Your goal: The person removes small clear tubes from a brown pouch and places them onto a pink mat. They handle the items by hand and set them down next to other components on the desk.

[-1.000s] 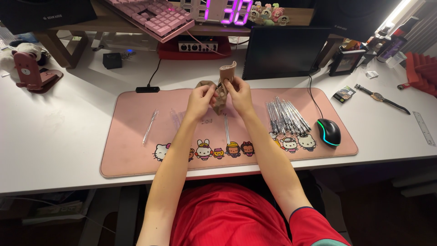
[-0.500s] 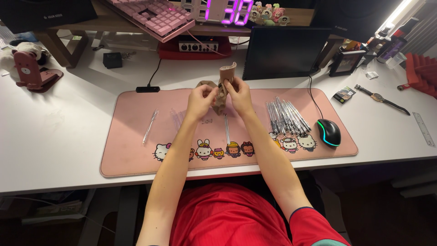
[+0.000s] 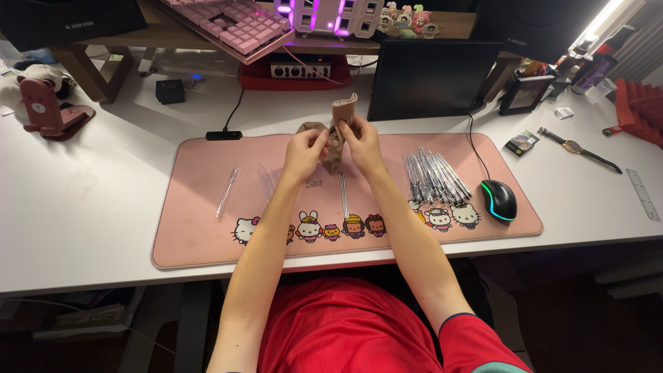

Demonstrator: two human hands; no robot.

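- Head view: left hand [image 3: 304, 153] and right hand [image 3: 360, 144] both pinch a small tan pouch [image 3: 336, 131] above the pink desk mat [image 3: 207, 235].
- Pen pile [image 3: 435, 176] waits at three o'clock of the hands; single pens [image 3: 228, 191] lie at nine o'clock, another [image 3: 343, 195] at six.
- Judging by that, most pens remain unhandled.

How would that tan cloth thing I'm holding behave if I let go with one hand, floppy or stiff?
Probably floppy: the tan cloth bunches and folds between your left hand and right hand, with one end sticking up loosely. It looks light, since fingertips alone carry it. Likely not slippery; the soft fabric crumples under the grip rather than sliding.
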